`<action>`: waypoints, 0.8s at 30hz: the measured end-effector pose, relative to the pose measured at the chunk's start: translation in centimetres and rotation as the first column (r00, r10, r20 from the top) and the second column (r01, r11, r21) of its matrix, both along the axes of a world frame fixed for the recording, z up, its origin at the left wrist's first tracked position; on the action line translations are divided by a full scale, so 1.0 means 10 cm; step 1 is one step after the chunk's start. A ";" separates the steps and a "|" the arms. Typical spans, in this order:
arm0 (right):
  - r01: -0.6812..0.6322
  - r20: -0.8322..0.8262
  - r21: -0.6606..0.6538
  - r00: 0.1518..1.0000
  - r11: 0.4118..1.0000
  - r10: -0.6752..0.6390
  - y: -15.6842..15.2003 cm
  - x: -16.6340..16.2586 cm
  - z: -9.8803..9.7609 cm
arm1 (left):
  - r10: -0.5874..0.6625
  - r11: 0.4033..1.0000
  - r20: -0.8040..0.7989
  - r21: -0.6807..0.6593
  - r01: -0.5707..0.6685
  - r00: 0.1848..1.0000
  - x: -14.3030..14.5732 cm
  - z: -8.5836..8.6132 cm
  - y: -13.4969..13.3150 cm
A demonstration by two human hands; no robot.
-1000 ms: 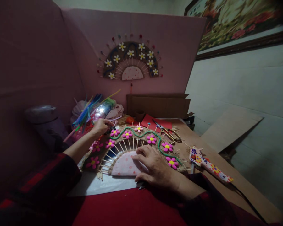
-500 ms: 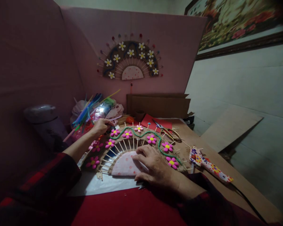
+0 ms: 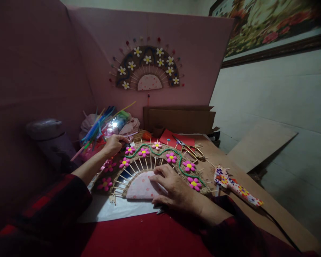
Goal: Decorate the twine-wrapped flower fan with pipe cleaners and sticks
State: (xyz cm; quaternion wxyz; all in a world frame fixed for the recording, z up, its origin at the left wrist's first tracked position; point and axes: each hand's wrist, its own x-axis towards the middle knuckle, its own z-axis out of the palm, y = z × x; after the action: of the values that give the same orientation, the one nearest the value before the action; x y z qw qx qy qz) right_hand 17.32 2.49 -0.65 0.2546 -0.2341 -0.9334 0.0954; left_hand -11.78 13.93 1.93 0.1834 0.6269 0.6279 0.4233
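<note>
**Both hands on the fan**

The fan (image 3: 147, 162) lies flat on a white sheet (image 3: 109, 210) near the bench's (image 3: 256, 210) front edge, pink flowers and a green cord (image 3: 163, 151) along its woven arc. Your right hand (image 3: 173, 187) rests open on it, palm down, fingers spread over the pink half-disc (image 3: 140, 187) at its base, gripping nothing. Your left hand (image 3: 113, 144) sits at the fan's far left rim, by the cord's end, fingers curled in; I cannot tell whether they pinch anything. Just behind that hand is a bundle of pipe cleaners (image 3: 100, 126). Scissors (image 3: 188, 148) lie at the fan's far right rim, beside red paper (image 3: 168, 137). A glue gun (image 3: 238, 187) lies to the right, near the fan. A cardboard box (image 3: 179, 119) stands at the back edge, and a second fan (image 3: 147, 67) hangs on the pink wall above it.
</note>
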 end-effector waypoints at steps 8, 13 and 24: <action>-0.004 -0.015 -0.013 1.000 1.000 0.004 0.02 -0.01 -0.04 | 0.012 1.000 -0.031 0.014 -0.011 0.999 -0.03 -0.02 0.01; -0.012 -0.016 -0.006 1.000 1.000 0.012 0.03 -0.01 -0.05 | -0.007 1.000 -0.012 -0.005 0.007 1.000 -0.04 -0.04 0.02; -0.009 -0.021 -0.009 1.000 1.000 0.009 0.03 -0.01 -0.05 | -0.008 0.999 0.009 -0.042 0.008 1.000 -0.05 -0.04 0.05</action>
State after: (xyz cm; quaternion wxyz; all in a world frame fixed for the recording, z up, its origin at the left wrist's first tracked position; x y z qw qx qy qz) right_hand 17.24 2.81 -1.12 0.2629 -0.2300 -0.9313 0.1034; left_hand -12.30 14.43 1.49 0.2009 0.6235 0.6334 0.4119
